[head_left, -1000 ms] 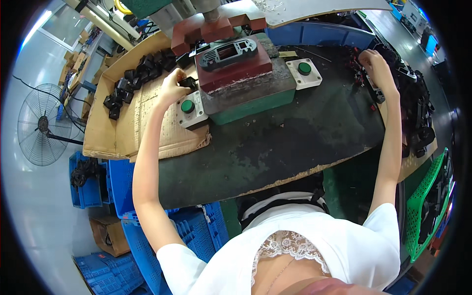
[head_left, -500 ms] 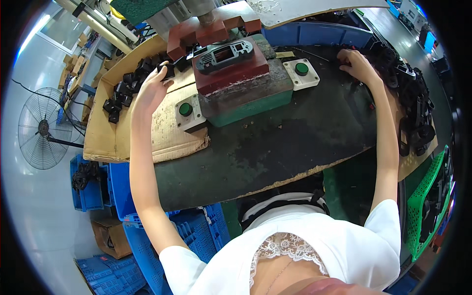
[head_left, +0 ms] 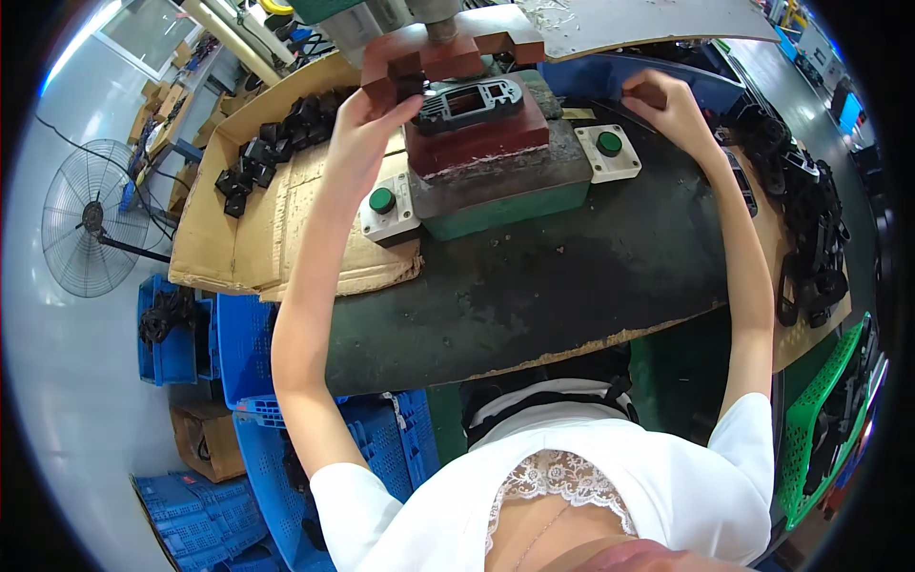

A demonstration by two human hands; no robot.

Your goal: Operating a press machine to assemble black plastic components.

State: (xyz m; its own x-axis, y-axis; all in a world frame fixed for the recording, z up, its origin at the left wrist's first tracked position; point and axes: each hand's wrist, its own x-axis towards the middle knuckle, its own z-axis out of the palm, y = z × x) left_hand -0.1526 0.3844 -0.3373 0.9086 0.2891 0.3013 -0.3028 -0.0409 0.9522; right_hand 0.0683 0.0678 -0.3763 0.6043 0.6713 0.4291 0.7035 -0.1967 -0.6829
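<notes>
A black-and-grey slotted plastic frame (head_left: pixel 472 102) lies on the dark red block (head_left: pixel 486 143) of a press. Above it hangs the press's red upper jaw (head_left: pixel 453 52). My left hand (head_left: pixel 362 138) is at the frame's left end, its thumb and fingers closed round a small black plastic block (head_left: pixel 410 88), partly hidden by the hand and the jaw's shadow. My right hand (head_left: pixel 664 107) is raised over the right rear of the bench, fingers curled together; what they hold, if anything, is hidden.
Green push buttons on white boxes flank the press, one left (head_left: pixel 382 200) and one right (head_left: pixel 609 144). A cardboard box (head_left: pixel 219 253) with several black blocks stands left. Black parts (head_left: pixel 810 219) pile up at the right edge. A blue bin (head_left: pixel 610 76) sits behind.
My left hand has carried the black block rightward from the cardboard box to the frame on the press. My right hand has moved up and left, away from the pile of parts.
</notes>
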